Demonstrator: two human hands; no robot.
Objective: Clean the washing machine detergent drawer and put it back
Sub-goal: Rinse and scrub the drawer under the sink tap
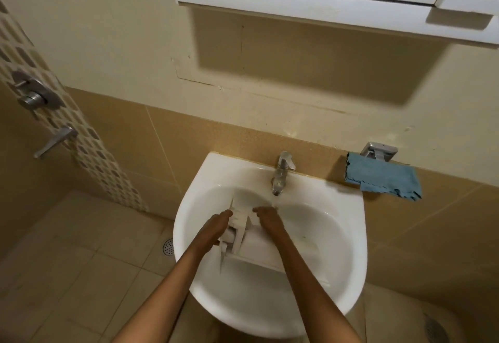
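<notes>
Your left hand (214, 228) grips the left side of the white plastic detergent drawer (244, 234), fingers curled onto it. The drawer lies between your hands inside the white ceramic basin (348, 234) (under the chrome tap (282, 172)). Your right hand (270, 219) presses its right side, fingers bent; a blue cloth (383, 178) hangs well apart.

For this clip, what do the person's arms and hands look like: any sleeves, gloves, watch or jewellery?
Both forearms are bare as far as the frame shows, with no sleeve in view. The left hand and right hand wear no gloves. No watch, bracelet or ring shows, though the fingers are too blurred to rule out a ring.
</notes>
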